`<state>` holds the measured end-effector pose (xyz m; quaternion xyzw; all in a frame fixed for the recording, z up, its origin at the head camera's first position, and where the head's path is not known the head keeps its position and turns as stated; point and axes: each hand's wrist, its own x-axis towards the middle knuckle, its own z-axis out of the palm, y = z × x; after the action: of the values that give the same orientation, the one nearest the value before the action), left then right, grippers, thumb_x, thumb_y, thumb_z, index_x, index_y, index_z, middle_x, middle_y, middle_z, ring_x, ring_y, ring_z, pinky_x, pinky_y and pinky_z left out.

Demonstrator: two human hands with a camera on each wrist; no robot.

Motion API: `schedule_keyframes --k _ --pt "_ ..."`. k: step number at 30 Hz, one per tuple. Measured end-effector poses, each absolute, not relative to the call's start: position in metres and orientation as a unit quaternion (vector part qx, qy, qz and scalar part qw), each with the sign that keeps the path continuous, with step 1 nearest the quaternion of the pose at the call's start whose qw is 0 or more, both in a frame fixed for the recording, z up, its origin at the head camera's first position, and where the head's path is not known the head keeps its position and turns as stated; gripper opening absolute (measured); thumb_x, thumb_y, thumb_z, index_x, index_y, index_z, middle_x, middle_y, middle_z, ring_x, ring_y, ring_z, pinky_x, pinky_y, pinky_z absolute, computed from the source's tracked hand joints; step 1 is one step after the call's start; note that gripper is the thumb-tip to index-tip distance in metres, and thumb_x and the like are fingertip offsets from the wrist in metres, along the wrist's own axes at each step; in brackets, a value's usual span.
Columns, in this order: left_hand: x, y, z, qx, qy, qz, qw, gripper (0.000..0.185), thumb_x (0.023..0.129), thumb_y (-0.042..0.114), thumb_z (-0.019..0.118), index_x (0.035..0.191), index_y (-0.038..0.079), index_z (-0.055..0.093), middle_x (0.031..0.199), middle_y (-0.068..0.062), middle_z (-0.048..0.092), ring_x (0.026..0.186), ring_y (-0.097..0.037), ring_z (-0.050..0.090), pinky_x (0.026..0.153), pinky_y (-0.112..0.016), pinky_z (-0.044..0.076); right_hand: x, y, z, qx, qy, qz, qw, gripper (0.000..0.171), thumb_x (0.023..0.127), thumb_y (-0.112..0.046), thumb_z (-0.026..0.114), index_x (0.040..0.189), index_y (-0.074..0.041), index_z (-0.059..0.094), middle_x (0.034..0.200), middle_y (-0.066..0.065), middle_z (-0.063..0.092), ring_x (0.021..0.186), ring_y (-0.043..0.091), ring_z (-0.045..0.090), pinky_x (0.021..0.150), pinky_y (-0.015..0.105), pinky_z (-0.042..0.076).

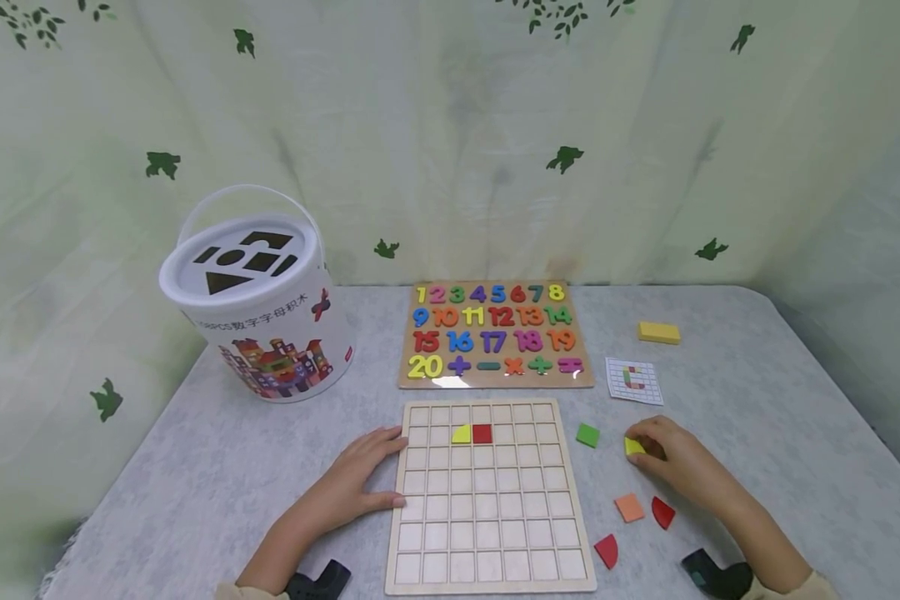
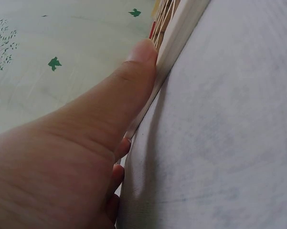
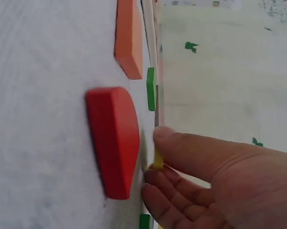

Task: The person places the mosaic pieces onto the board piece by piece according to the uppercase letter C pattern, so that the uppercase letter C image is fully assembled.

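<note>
On the grey desk (image 1: 195, 467) a wooden grid board (image 1: 487, 500) lies flat in front of the person, with a yellow quarter-round piece (image 1: 462, 434) and a red square (image 1: 482, 433) side by side in its second row. Against the board's left edge rests the left hand (image 1: 360, 479) — fingers straight, thumb pressed along the rim, gripping nothing. Right of the board, the right hand (image 1: 671, 458) pinches a small yellow piece (image 1: 633, 447) on the desk between thumb and curled fingers (image 3: 169, 191). Near it lie a green square (image 1: 588, 435), an orange square (image 1: 629, 507) and two red quarter-round pieces (image 1: 663, 512) — one just beside the board's lower right corner. Farther back stand a number puzzle board (image 1: 495, 333), a pattern card (image 1: 634, 380), a yellow block (image 1: 659, 332) and a white bucket (image 1: 262, 300).
</note>
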<state>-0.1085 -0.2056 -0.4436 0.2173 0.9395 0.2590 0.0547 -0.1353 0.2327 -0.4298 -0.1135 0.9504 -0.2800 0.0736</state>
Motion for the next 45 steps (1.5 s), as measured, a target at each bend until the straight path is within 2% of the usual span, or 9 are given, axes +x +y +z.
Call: schedule_keyframes --k 4,8,17,22,28,32,38,45 --pt "-0.108 -0.205 -0.443 0.216 0.939 0.260 0.056 0.075 0.063 0.057 0.056 0.126 0.024 0.034 0.133 0.009 0.022 0.121 -0.015 0.015 0.095 -0.043 0.018 -0.135 0.225 -0.423 -0.110 0.952 -0.279 0.065 0.035 0.069 -0.024 0.065 0.101 -0.011 0.056 0.090 -0.001 0.052 0.074 0.012 0.046 0.063 0.025 0.044" --pt "-0.108 -0.205 -0.443 0.215 0.940 0.259 0.055 0.075 0.063 0.057 0.056 0.126 0.024 0.034 0.133 0.009 0.022 0.121 -0.015 0.015 0.095 -0.043 0.018 -0.137 0.213 -0.413 -0.141 0.950 -0.276 0.028 0.035 0.070 -0.021 0.065 0.103 -0.011 0.055 0.088 -0.005 0.053 0.075 0.011 0.046 0.061 0.022 0.044" --pt "-0.108 -0.205 -0.443 0.215 0.939 0.262 0.056 0.075 0.063 0.057 0.056 0.126 0.024 0.033 0.133 0.010 0.022 0.121 -0.014 0.014 0.095 -0.043 0.017 -0.144 0.176 -0.391 -0.232 0.912 -0.335 -0.056 0.034 0.073 -0.018 0.062 0.106 -0.015 0.053 0.095 -0.010 0.051 0.076 0.005 0.047 0.063 0.022 0.045" --pt "-0.109 -0.205 -0.443 0.220 0.938 0.265 0.052 0.075 0.063 0.056 0.056 0.126 0.024 0.034 0.133 0.008 0.023 0.121 -0.014 0.014 0.095 -0.043 0.017 -0.150 0.149 -0.386 -0.268 0.886 -0.367 -0.085 0.034 0.075 -0.021 0.060 0.107 -0.020 0.052 0.097 -0.013 0.049 0.077 0.004 0.046 0.062 0.020 0.045" --pt "-0.109 -0.206 -0.445 0.223 0.938 0.263 0.048 0.074 0.063 0.057 0.056 0.126 0.024 0.034 0.133 0.009 0.023 0.121 -0.014 0.015 0.095 -0.043 0.018 -0.156 0.119 -0.390 -0.284 0.865 -0.407 -0.077 0.031 0.077 -0.030 0.056 0.107 -0.024 0.051 0.094 -0.016 0.049 0.078 0.005 0.046 0.065 0.027 0.045" --pt "-0.109 -0.206 -0.445 0.222 0.938 0.263 0.049 0.074 0.063 0.057 0.056 0.126 0.024 0.034 0.133 0.009 0.022 0.121 -0.014 0.015 0.095 -0.043 0.018 -0.159 0.105 -0.398 -0.297 0.854 -0.422 -0.061 0.030 0.077 -0.025 0.058 0.106 -0.020 0.052 0.094 -0.013 0.050 0.079 0.005 0.046 0.066 0.024 0.044" --pt "-0.108 -0.205 -0.443 0.215 0.939 0.260 0.058 0.074 0.063 0.057 0.056 0.126 0.025 0.033 0.133 0.010 0.022 0.121 -0.014 0.014 0.095 -0.042 0.017 -0.164 0.098 -0.419 -0.285 0.867 -0.407 0.013 0.026 0.077 -0.016 0.058 0.102 -0.011 0.056 0.090 -0.010 0.051 0.079 0.006 0.047 0.067 0.022 0.044" --pt "-0.108 -0.205 -0.443 0.214 0.940 0.260 0.058 0.074 0.063 0.057 0.056 0.126 0.025 0.033 0.133 0.010 0.022 0.121 -0.014 0.014 0.095 -0.043 0.018 -0.167 0.094 -0.434 -0.278 0.895 -0.346 0.039 0.025 0.075 -0.022 0.061 0.098 -0.014 0.058 0.083 -0.008 0.050 0.071 0.007 0.042 0.060 0.019 0.040"
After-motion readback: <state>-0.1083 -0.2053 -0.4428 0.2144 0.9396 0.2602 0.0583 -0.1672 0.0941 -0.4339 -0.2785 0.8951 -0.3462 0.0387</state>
